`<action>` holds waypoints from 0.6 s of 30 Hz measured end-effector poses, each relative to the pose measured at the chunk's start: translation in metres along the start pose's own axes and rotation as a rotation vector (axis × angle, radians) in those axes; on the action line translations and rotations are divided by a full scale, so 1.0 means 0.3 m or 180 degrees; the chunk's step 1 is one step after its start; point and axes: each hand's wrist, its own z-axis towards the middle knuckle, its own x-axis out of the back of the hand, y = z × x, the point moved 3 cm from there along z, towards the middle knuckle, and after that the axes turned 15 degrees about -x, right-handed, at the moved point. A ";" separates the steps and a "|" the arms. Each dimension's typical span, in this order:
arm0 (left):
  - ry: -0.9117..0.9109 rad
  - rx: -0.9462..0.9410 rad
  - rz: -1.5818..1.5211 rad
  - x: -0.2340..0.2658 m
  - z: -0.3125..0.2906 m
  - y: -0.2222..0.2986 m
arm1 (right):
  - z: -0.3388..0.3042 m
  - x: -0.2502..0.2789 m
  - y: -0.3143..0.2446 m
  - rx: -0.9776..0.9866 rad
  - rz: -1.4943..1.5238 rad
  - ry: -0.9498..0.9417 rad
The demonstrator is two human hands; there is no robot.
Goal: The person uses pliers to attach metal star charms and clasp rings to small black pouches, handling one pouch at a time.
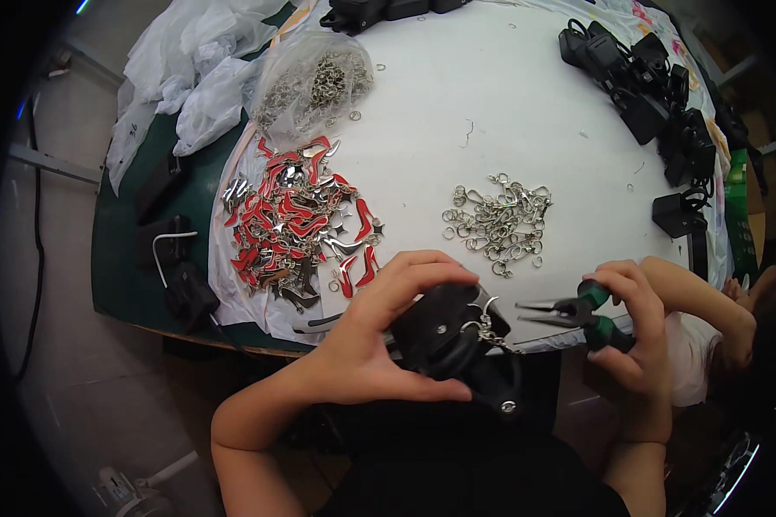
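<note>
Clear plastic bag of small silver rings (313, 82) lying far beyond the left hand's fingertips (457, 274), crumpled white plastic bags (194, 73) bunching just left of it, green carton (737, 215) standing beyond the right hand's fingers (616, 280), up and rightward.

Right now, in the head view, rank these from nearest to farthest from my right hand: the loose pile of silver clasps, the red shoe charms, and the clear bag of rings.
From the right hand:
1. Pile of silver clasps, just up and left, mid-table.
2. Red shoe charms, farther left, past the left hand.
3. Clear bag of rings, far upper left, at the table's back.
</note>
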 end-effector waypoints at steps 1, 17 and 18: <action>0.0077 0.0105 -0.0121 0.021 -0.023 0.015 | 0.001 0.002 0.046 -0.0138 0.0089 0.0299; 0.0300 0.0575 -0.0671 0.154 -0.241 0.067 | 0.253 -0.225 0.016 0.0570 -0.0852 0.0579; 0.0145 0.0453 -0.0746 0.155 -0.233 0.067 | 0.284 -0.264 -0.017 0.0707 -0.0814 0.0568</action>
